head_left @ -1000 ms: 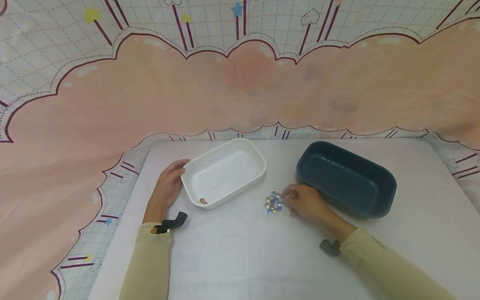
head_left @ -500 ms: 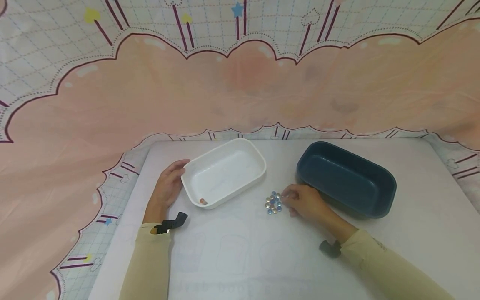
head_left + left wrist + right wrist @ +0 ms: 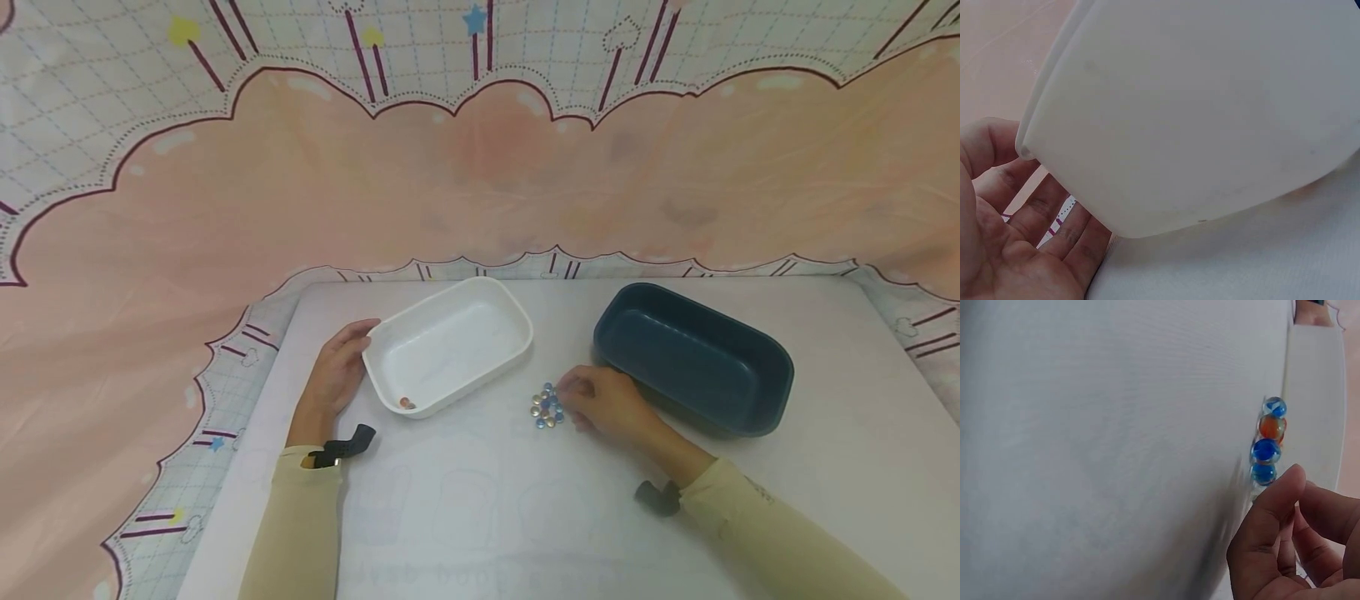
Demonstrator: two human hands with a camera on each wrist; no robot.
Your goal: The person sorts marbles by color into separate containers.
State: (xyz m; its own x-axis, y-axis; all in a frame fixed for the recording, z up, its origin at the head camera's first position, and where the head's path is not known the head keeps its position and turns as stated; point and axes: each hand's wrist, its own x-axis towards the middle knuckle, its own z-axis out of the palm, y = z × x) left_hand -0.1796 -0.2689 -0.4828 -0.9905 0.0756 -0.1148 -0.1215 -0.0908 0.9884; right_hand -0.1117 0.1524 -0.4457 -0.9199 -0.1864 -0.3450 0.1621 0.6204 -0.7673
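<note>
In the last half second my right hand [image 3: 607,404] has slid slightly leftward, and its fingers now cover a bit more of the right edge of the marble pile [image 3: 545,404]; my left hand [image 3: 337,367] and the containers sit as they did. To my mind that puts the work right at the pile's edge, with nothing added to the white tray [image 3: 453,342] over this stretch. My right thumb and forefinger are drawn narrow, tips almost meeting, but the wrist view doesn't show the gap between them, so I can't tell whether a marble is pinched there. My left hand holds the white tray by its left end, thumb at the rim and the other fingers against the outside. The pile lies on the table [image 3: 480,500] between the white tray and the dark blue tray [image 3: 686,350], nearer to me than either, and my right hand comes in just beside the dark blue one's near side. Counting up: two hands, two trays, one pile in which at least nine marbles show, blue mixed with amber, and at least one orange marble [image 3: 406,402] in the white tray's near corner. Each wrist carries one black strap mount, the left one [image 3: 345,447] and the right one [image 3: 660,497], and one patterned cloth [image 3: 480,183] hangs behind the table.
</note>
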